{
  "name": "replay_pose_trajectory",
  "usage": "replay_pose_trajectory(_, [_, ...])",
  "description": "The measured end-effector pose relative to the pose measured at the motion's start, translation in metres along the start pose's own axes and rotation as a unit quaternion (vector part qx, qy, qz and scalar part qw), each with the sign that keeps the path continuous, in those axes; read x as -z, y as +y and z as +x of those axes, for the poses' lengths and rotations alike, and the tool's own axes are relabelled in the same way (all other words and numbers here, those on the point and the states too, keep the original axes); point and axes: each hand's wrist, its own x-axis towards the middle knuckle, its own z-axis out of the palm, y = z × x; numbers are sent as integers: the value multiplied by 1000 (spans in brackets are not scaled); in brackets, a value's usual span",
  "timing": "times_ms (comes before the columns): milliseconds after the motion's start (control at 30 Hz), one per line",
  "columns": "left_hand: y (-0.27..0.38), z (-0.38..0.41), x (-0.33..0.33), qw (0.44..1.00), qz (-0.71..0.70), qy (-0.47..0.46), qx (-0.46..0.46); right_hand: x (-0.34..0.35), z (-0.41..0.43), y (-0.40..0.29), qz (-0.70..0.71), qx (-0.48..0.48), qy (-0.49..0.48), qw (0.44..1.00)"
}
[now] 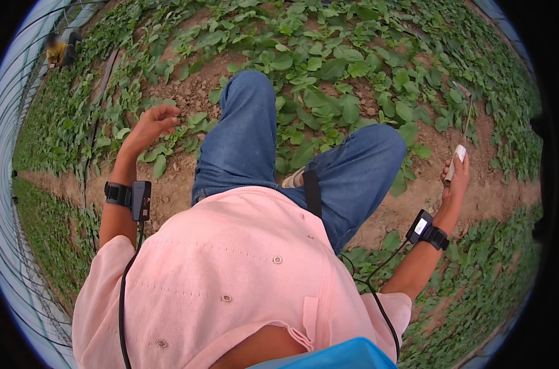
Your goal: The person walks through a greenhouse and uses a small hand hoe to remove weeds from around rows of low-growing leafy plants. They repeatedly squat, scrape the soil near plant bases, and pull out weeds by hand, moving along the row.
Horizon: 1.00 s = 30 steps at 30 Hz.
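Observation:
My right hand (pixel 455 174), out to the right, grips the pale handle of a small hand hoe (pixel 468 110). Its thin metal shaft and blade point away from me, over soil and leaves. On the left, my left hand (pixel 157 123) hangs above low broad-leaved plants (pixel 162 154), holding nothing, with the thumb and fingers apart. Leafy green seedlings (pixel 325 106) grow thickly in front of and between my bent knees. Crumbly brown soil (pixel 194 94) shows beside my left knee.
A bare soil path (pixel 168 184) runs crosswise beneath me. A dark drip line (pixel 102 87) lies among plants on the left. Another person (pixel 58 50) crouches at the far left, near the ribbed plastic greenhouse wall (pixel 2 129). Cables (pixel 125 295) run from devices strapped to my forearms.

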Motion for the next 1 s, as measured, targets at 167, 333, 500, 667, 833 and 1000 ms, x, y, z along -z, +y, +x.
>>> replay_pose_trajectory(167, [3,8,-3,1000,-3,-6,-3,0,7,7,-10,-10,1,1000])
replay_pose_trajectory(333, [26,19,-8,999,-4,-24,-25,-12,8,4,-1,-31,-12,999])
replay_pose_trajectory(500, [55,52,-21,993,4,-64,-103,-35,21,-5,-14,-33,-22,999])
replay_pose_trajectory(667, [104,89,-52,968,61,-131,-207,-79,31,-23,-26,-19,-65,997])
replay_pose_trajectory(833, [153,121,-105,914,122,-231,-310,-140,44,-45,-19,-23,-106,994])
replay_pose_trajectory(1000, [171,152,-155,871,148,-296,-362,-223,76,-49,-3,-83,-192,978])
